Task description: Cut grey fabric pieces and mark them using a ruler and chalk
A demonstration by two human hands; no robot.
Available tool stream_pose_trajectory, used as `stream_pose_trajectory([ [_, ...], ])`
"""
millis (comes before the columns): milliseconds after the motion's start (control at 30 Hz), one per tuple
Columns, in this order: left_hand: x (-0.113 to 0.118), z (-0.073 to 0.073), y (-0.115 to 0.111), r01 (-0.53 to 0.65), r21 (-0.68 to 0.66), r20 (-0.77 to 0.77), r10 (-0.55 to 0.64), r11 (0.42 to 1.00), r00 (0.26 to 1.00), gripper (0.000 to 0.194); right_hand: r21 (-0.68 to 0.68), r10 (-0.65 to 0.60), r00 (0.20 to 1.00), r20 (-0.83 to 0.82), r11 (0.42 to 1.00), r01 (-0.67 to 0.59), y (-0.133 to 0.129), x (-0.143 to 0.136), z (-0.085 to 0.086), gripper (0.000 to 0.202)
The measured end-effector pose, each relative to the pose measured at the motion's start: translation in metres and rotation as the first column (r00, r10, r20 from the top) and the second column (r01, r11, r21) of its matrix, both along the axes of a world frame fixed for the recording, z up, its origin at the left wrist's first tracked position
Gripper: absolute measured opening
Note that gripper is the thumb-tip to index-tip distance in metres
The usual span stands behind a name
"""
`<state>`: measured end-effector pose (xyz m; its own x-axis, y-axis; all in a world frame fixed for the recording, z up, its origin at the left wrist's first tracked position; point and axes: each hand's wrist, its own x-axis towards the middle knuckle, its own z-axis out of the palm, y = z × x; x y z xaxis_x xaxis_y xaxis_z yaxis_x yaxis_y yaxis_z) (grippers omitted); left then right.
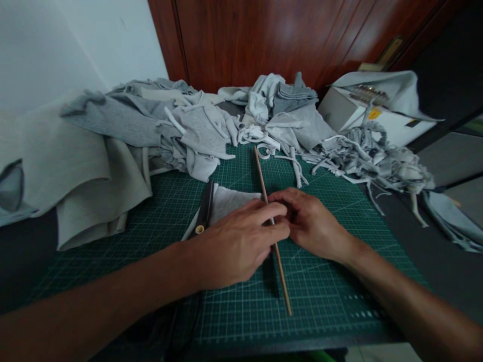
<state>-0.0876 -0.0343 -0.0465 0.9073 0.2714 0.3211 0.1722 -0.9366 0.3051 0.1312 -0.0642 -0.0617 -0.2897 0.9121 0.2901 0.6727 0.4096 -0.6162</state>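
A thin wooden stick (284, 286) runs lengthwise above the green cutting mat (324, 301), passing between my hands. My left hand (241, 241) is closed around the middle of the stick, its fingers reaching to the right. My right hand (309, 221) meets it just right of the stick with curled fingers; what they pinch, if anything, is hidden. Beyond my left hand lies a piece of grey fabric (230, 201), partly covered by the hand. A dark tool with a brass-coloured pivot (199, 230) lies along the fabric's left side.
Grey fabric (132, 115) is heaped at the back left, with more folded cloth (294, 98) at the back centre. Tangled fabric strips (381, 156) lie at the right, before a white box (339, 108). A red-brown wooden door (264, 40) stands behind.
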Motion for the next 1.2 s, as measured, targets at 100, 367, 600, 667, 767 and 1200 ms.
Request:
stream_pose_trajectory([
  [100,-0.008,0.014,0.009,0.014,-0.026,0.016,-0.013,1.000,1.000,0.019,-0.064,-0.010,0.998,0.057,0.998,0.014,-0.002,-0.006,0.008,0.030],
  [367,-0.024,0.029,0.011,0.003,0.179,-0.054,0.007,0.984,0.999,0.014,-0.129,-0.144,0.983,0.112,0.979,0.159,0.002,-0.018,0.013,0.028],
  [600,-0.021,0.008,0.017,-0.134,0.189,-0.034,0.143,0.973,0.989,0.040,-0.219,-0.215,0.976,-0.016,0.954,0.206,0.006,-0.016,0.010,0.034],
  [667,-0.024,0.002,0.023,-0.266,0.188,-0.020,0.274,0.946,0.961,0.060,-0.191,-0.232,0.973,0.013,0.954,0.230,0.006,-0.017,0.010,0.036],
  [767,-0.031,-0.005,0.031,-0.367,0.180,-0.110,0.390,0.912,0.914,0.064,-0.139,-0.254,0.962,0.103,0.954,0.267,0.006,-0.021,0.010,0.039],
  [1200,-0.039,-0.002,0.020,-0.430,0.292,-0.271,0.505,0.854,0.819,0.067,-0.078,-0.274,0.941,0.196,0.953,0.294,0.023,-0.026,0.013,0.045],
])
